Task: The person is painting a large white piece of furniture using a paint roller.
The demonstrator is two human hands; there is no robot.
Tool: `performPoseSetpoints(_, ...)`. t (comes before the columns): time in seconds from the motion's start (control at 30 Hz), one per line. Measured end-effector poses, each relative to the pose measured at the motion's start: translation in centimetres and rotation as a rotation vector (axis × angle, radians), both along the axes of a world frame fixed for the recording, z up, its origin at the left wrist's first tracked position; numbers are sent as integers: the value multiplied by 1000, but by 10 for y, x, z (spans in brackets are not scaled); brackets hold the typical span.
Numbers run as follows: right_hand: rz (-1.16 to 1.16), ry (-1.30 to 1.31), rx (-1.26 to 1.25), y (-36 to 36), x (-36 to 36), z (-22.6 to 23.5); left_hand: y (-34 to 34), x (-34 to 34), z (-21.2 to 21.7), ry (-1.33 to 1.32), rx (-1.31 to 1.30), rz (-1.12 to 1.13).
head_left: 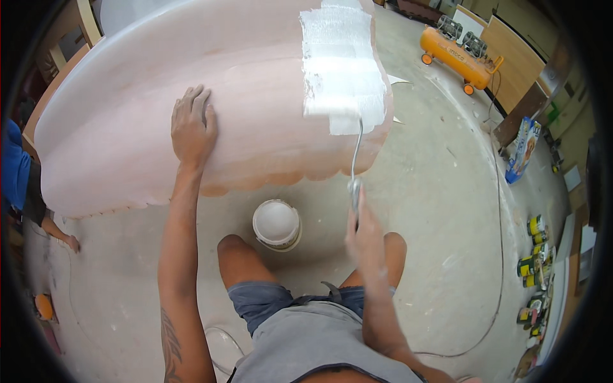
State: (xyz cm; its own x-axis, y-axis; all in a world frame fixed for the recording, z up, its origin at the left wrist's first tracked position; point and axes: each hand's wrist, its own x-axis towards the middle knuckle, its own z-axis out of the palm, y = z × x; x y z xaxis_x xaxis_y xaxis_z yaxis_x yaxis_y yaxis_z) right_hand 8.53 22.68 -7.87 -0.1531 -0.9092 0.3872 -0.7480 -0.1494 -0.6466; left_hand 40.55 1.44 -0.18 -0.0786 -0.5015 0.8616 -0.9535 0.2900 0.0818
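A large curved panel (255, 96), pale pink with a scalloped lower edge, spreads across the upper part of the view. My left hand (193, 124) rests flat on its surface, fingers stretched out. With my right hand (366, 233) I grip the handle of a paint roller (357, 150), slightly blurred. Its roller end touches the lower part of a wet-looking white paint patch (337, 51) near the panel's right edge. Between my knees and the panel, a white bucket (276, 223) stands on the floor; a pale, smooth surface shows inside its rim.
An orange air compressor (453, 57) on wheels stands at the far right. A hose (500, 255) curves over the floor on that side, past a blue bag (523, 150) and several paint cans (527, 265). At the left edge a co-worker in blue (16, 169) reaches toward the floor.
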Motion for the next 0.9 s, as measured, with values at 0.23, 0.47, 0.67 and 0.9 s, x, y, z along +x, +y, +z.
performPoseSetpoints(0.23, 58, -55, -7, -17, 19, 23, 2, 10, -7, 0, 6, 15)
performPoseSetpoints(0.47, -37, 173, -29, -212, 28, 142, -5, 2, -3, 9, -8, -27)
performPoseSetpoints(0.67, 74, 70, 51, -145, 38, 68, -1, 18, -9, 20, -12, -1)
performPoseSetpoints(0.9, 34, -2, 56, 21, 36, 12, -3, 2, -2, 31, -3, -22)
